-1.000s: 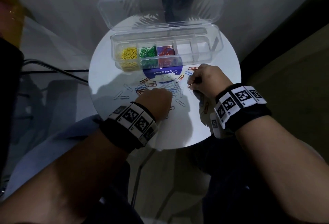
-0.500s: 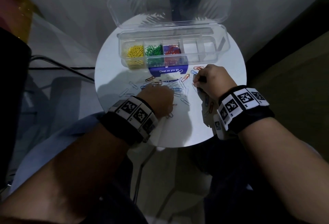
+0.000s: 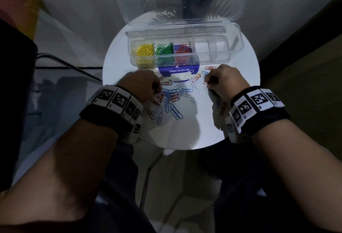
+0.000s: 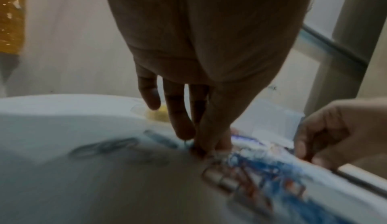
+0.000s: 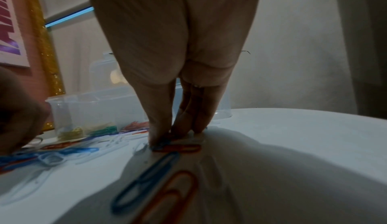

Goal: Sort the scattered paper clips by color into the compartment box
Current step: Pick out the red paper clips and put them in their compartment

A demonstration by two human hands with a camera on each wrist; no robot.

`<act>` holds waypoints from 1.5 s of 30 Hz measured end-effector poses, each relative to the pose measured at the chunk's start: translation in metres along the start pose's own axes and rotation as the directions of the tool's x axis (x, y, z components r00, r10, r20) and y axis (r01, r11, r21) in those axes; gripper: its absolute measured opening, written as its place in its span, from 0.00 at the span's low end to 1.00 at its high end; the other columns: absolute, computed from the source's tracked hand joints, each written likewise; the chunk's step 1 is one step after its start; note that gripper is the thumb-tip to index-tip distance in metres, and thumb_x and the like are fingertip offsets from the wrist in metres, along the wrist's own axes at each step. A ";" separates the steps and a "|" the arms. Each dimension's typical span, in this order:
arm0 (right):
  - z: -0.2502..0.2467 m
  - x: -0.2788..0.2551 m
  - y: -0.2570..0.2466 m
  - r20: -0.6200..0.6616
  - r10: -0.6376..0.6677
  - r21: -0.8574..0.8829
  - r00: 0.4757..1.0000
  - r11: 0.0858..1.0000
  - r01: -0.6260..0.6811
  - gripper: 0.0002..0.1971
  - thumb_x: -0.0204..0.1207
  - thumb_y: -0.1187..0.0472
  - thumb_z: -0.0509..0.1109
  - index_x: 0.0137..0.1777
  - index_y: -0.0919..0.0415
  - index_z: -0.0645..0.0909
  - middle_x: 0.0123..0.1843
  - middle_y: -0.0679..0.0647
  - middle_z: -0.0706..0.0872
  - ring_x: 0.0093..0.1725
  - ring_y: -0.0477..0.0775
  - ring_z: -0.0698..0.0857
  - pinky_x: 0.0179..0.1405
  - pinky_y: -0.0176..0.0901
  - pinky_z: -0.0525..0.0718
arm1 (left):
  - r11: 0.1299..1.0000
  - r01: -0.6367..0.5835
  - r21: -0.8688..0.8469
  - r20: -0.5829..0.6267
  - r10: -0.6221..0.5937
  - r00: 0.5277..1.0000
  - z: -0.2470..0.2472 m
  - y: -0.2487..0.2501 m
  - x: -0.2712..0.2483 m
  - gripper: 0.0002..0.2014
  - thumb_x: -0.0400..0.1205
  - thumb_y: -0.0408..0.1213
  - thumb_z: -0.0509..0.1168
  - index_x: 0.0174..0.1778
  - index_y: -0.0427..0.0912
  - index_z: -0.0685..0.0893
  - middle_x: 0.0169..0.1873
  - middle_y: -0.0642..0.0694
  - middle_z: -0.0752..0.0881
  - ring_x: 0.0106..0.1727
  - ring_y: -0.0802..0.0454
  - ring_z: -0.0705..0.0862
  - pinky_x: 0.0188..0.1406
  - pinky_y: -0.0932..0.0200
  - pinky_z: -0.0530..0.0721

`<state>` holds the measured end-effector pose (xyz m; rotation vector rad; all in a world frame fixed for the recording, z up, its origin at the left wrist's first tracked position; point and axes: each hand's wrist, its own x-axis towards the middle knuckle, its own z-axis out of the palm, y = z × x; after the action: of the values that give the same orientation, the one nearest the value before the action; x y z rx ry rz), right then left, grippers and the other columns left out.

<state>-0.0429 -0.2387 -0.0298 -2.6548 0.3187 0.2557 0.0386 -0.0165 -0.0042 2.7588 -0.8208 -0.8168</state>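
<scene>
Scattered blue, orange and white wire paper clips [image 3: 172, 96] are lying mid-table between both hands. Left hand [image 3: 141, 85] is pinching into the pile; right hand [image 3: 223, 81] is pinching an orange clip [image 5: 182, 148] near the clear plastic compartment box [image 3: 212, 47] at the table's far edge.

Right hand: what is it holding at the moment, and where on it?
The right hand pinches an orange paper clip at one end, against the table; a blue clip may be caught too.

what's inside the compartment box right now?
In the clear box, from the person's left: yellow clips, green clips, then red clips. The right-hand compartments look empty. The box's front wall blurs the lower layers, so counts can't be told.
</scene>
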 end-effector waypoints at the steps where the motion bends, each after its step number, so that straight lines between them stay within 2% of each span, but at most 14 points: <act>1: -0.001 0.001 -0.001 0.005 0.018 -0.009 1.000 1.000 -0.018 0.09 0.72 0.69 0.70 0.51 0.64 0.87 0.55 0.64 0.82 0.57 0.64 0.81 0.54 0.40 0.72 | 1.000 0.016 0.017 -0.002 -0.016 1.000 0.002 -0.002 0.000 0.09 0.79 0.35 0.64 0.52 0.50 0.86 0.60 0.47 0.82 0.61 0.47 0.80 0.63 0.53 0.75; 9: -0.007 0.006 -0.006 0.113 0.012 -0.111 0.994 0.994 0.001 0.08 0.73 0.70 0.67 0.50 0.66 0.86 0.55 0.65 0.83 0.56 0.64 0.82 0.55 0.44 0.76 | 0.997 0.042 0.066 -0.061 -0.038 0.997 0.006 -0.010 -0.004 0.08 0.77 0.38 0.68 0.51 0.47 0.86 0.55 0.45 0.82 0.57 0.45 0.81 0.57 0.52 0.76; 14: -0.007 0.005 -0.002 0.174 0.006 -0.132 0.985 0.991 0.017 0.10 0.76 0.65 0.66 0.56 0.67 0.82 0.60 0.66 0.78 0.60 0.65 0.79 0.59 0.45 0.74 | 0.997 0.055 0.045 -0.058 -0.053 0.997 0.004 -0.009 -0.006 0.06 0.78 0.40 0.66 0.49 0.46 0.84 0.53 0.45 0.83 0.57 0.45 0.80 0.59 0.51 0.75; 19: -0.006 0.005 0.001 0.175 0.026 -0.141 0.984 0.990 -0.001 0.12 0.76 0.63 0.67 0.57 0.67 0.81 0.59 0.66 0.79 0.60 0.66 0.79 0.61 0.48 0.74 | 0.971 -0.069 -0.230 -0.174 0.029 0.984 -0.008 -0.001 -0.008 0.04 0.77 0.36 0.69 0.45 0.42 0.83 0.42 0.50 0.83 0.43 0.55 0.78 0.41 0.68 0.72; 22: -0.006 0.002 0.000 0.143 -0.002 -0.096 0.990 0.995 0.016 0.08 0.76 0.67 0.65 0.53 0.67 0.81 0.56 0.65 0.82 0.57 0.64 0.80 0.53 0.42 0.73 | 0.942 -0.142 -0.303 -0.223 0.075 0.972 -0.019 0.009 -0.004 0.04 0.76 0.33 0.70 0.43 0.44 0.82 0.38 0.49 0.84 0.36 0.56 0.78 0.30 0.78 0.72; 25: -0.007 -0.002 0.002 0.135 -0.014 -0.002 0.991 1.000 0.014 0.08 0.75 0.71 0.61 0.51 0.66 0.79 0.50 0.60 0.86 0.51 0.61 0.82 0.43 0.37 0.69 | 0.866 -0.191 -0.462 -0.304 0.047 0.951 -0.022 0.018 0.005 0.09 0.75 0.30 0.70 0.48 0.43 0.81 0.38 0.40 0.88 0.34 0.53 0.82 0.32 0.75 0.74; 26: -0.006 -0.003 0.003 0.126 -0.020 0.031 0.992 0.999 0.016 0.09 0.75 0.72 0.60 0.52 0.65 0.78 0.49 0.59 0.87 0.50 0.61 0.83 0.42 0.37 0.69 | 0.847 -0.192 -0.495 -0.346 0.011 0.938 -0.021 0.021 0.009 0.10 0.75 0.29 0.70 0.50 0.43 0.82 0.36 0.41 0.87 0.31 0.58 0.82 0.32 0.74 0.74; 28: -0.002 -0.004 0.005 0.106 -0.010 0.077 0.994 0.997 0.002 0.12 0.76 0.71 0.59 0.56 0.62 0.77 0.49 0.58 0.87 0.51 0.61 0.83 0.45 0.39 0.72 | 0.841 -0.188 -0.507 -0.463 -0.082 0.883 -0.019 0.027 0.017 0.09 0.76 0.28 0.67 0.50 0.40 0.86 0.33 0.47 0.85 0.27 0.65 0.77 0.32 0.78 0.72; 31: 0.001 -0.003 0.009 0.068 0.035 0.126 0.997 0.991 -0.043 0.13 0.76 0.71 0.61 0.57 0.61 0.81 0.51 0.58 0.88 0.53 0.59 0.84 0.52 0.40 0.76 | 0.872 -0.184 -0.454 -0.581 -0.133 0.803 -0.020 0.037 0.025 0.11 0.76 0.27 0.61 0.47 0.38 0.89 0.37 0.45 0.86 0.35 0.56 0.79 0.35 0.76 0.75; 34: -0.003 -0.003 0.013 0.024 0.045 0.194 0.999 0.980 -0.049 0.09 0.75 0.68 0.66 0.52 0.61 0.85 0.47 0.58 0.88 0.48 0.55 0.86 0.51 0.37 0.80 | 0.853 -0.197 -0.483 -0.593 -0.153 0.791 -0.021 0.048 0.034 0.12 0.75 0.27 0.61 0.46 0.37 0.89 0.42 0.40 0.89 0.40 0.54 0.81 0.46 0.67 0.82; 36: -0.008 -0.005 0.015 -0.017 0.047 0.259 0.999 0.965 -0.041 0.07 0.74 0.68 0.67 0.48 0.62 0.85 0.40 0.53 0.86 0.35 0.38 0.83 0.39 0.18 0.76 | 0.847 -0.193 -0.495 -0.604 -0.176 0.777 -0.020 0.055 0.040 0.12 0.75 0.28 0.62 0.48 0.37 0.89 0.45 0.40 0.89 0.41 0.56 0.81 0.43 0.77 0.79; 39: -0.012 -0.007 0.017 -0.059 0.039 0.315 0.998 0.949 -0.019 0.05 0.74 0.69 0.68 0.45 0.59 0.84 0.34 0.45 0.81 0.28 0.23 0.78 0.31 0.12 0.69 | 0.857 -0.171 -0.486 -0.602 -0.187 0.776 -0.017 0.061 0.048 0.14 0.78 0.30 0.63 0.58 0.39 0.86 0.54 0.42 0.88 0.45 0.55 0.82 0.46 0.80 0.75; 41: -0.013 -0.007 0.018 -0.072 0.055 0.353 0.996 0.935 -0.026 0.05 0.74 0.67 0.69 0.42 0.55 0.82 0.31 0.40 0.80 0.28 0.24 0.78 0.31 0.14 0.71 | 0.867 -0.164 -0.470 -0.594 -0.174 0.785 -0.016 0.063 0.051 0.17 0.79 0.30 0.63 0.63 0.41 0.84 0.59 0.43 0.87 0.51 0.52 0.84 0.55 0.74 0.75; 45: -0.023 0.000 0.008 -0.125 0.073 0.524 0.989 0.852 0.003 0.07 0.72 0.67 0.73 0.38 0.56 0.79 0.31 0.45 0.82 0.24 0.33 0.81 0.30 0.23 0.77 | 0.882 -0.206 -0.424 -0.640 -0.132 0.757 -0.015 0.056 0.050 0.16 0.76 0.26 0.61 0.57 0.39 0.85 0.56 0.41 0.85 0.49 0.47 0.82 0.51 0.73 0.71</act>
<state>-0.0416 -0.2562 -0.0127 -2.1267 0.4161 -0.0144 0.0559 -0.0903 0.0017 2.2953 -0.4431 0.0226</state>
